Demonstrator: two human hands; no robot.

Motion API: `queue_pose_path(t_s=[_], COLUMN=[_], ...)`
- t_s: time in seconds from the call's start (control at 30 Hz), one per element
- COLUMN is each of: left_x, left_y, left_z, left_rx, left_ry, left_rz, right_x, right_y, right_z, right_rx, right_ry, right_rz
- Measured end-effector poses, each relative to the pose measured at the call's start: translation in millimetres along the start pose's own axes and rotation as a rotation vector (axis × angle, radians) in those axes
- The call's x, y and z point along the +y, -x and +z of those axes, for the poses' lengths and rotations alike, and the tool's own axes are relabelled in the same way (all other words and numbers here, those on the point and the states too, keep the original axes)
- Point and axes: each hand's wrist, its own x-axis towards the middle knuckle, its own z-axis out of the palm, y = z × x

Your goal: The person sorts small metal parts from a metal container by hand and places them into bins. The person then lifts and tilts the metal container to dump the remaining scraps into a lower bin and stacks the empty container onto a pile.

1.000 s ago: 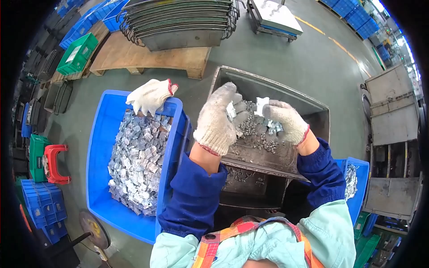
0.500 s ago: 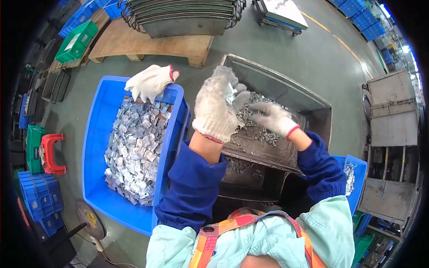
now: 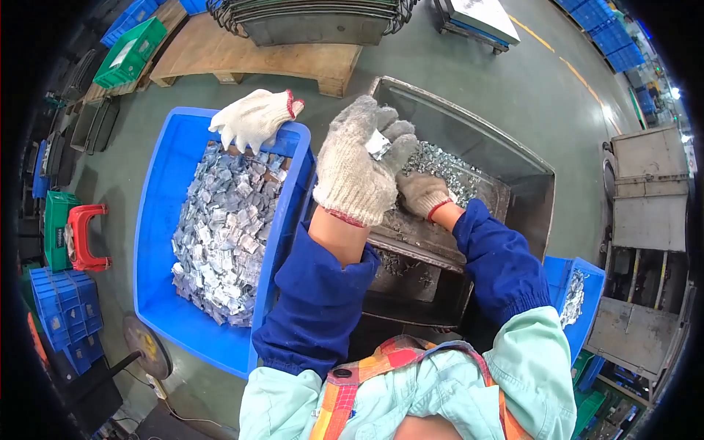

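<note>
My left hand [image 3: 359, 165], in a pale knitted glove with grey-soiled fingers, is raised over the left end of a grey metal bin [image 3: 469, 121]. Its fingers curl around small flat metal pieces [image 3: 378, 145], shiny and silvery. Lower down inside the bin is my right hand [image 3: 425, 194], gloved and curled, close beside the left wrist. Its fingertips are partly hidden, and what they hold cannot be made out. Small metal bits [image 3: 447, 163] lie heaped on the bin floor around it.
Left of me, a blue crate [image 3: 150, 242] holds a pile of flat metal pieces [image 3: 224, 242]; a loose white glove [image 3: 253, 119] hangs over its far rim. A smaller blue bin [image 3: 557, 275] with metal pieces stands at right. Beyond lies a wooden pallet [image 3: 257, 55].
My right hand has moved left and toward me, from open fingers over the metal bits to a curled shape beside my left hand. The view has shifted slightly.
</note>
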Motion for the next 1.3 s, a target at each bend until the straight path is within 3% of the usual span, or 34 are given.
queue_pose_path(t_s=[0.1,0.13,0.17,0.3,0.37,0.43,0.57,0.6,0.7,0.73,0.77,0.83,0.87,0.9,1.07,1.17,1.2,1.23,1.3], left_x=[7.9,8.8,10.4,16.2,18.5,19.0,18.0,17.5,16.3,16.5,16.6,18.9,20.7,20.8,22.1,24.0,24.7,24.5,24.7], left_y=[-0.5,0.2,-1.4,-3.9,-5.1,-11.9,-11.9,-11.6,-11.9,-12.1,-12.4,-17.1,-19.4,-18.0,-12.5,-14.5,-13.5,-11.0,-9.6], left_z=[3.3,4.6,2.4,0.4,-0.3,-6.9,-2.9,-1.7,1.3,2.3,2.5,-7.3,-10.6,-8.4,-2.8,-8.1,-7.8,-4.3,-4.0], left_rx=[0.031,0.037,0.026,0.049,0.043,0.025,0.053,0.062,0.084,0.088,0.091,0.002,-0.045,-0.021,0.024,-0.059,-0.029,0.002,0.031], left_ry=[0.006,0.003,0.037,0.085,0.098,0.077,0.043,0.039,0.029,0.028,0.027,0.095,0.129,0.110,0.100,0.136,0.119,0.103,0.091], left_rz=[0.027,0.080,0.062,0.056,0.073,0.090,0.120,0.125,0.130,0.127,0.124,0.075,0.051,0.063,0.088,0.080,0.094,0.107,0.110], right_x=[14.3,19.5,33.5,76.8,80.2,55.3,49.6,49.5,31.1,-4.3,-4.6,-31.2,-41.8,-44.8,-46.3,-25.3,-11.6,-2.4,30.2], right_y=[0.8,-4.6,-3.9,13.8,20.5,42.3,24.8,19.2,5.6,19.4,9.0,11.7,6.9,14.2,10.1,11.2,7.2,11.9,15.9], right_z=[-8.2,-12.7,-0.6,-15.7,-19.0,-52.1,-36.7,-33.0,-37.6,-80.3,-52.6,-57.2,-36.6,-26.3,-7.5,-14.8,-7.9,-24.4,-9.5], right_rx=[0.046,-0.025,0.102,-0.269,-0.295,-0.229,-0.154,-0.241,-0.237,-0.340,-0.162,-0.206,-0.339,-0.232,-0.198,-0.187,-0.200,-0.349,-0.366], right_ry=[-0.226,-0.438,-0.772,-1.928,-2.224,-2.373,-2.341,-2.247,-1.342,-1.004,-0.631,-0.274,-0.041,-0.002,0.026,-0.332,-0.578,-0.888,-1.553], right_rz=[-0.064,0.122,0.143,-0.112,-0.220,-0.192,-0.106,-0.066,-0.026,0.210,0.005,-0.085,-0.077,-0.104,-0.107,-0.076,0.020,0.098,0.074])
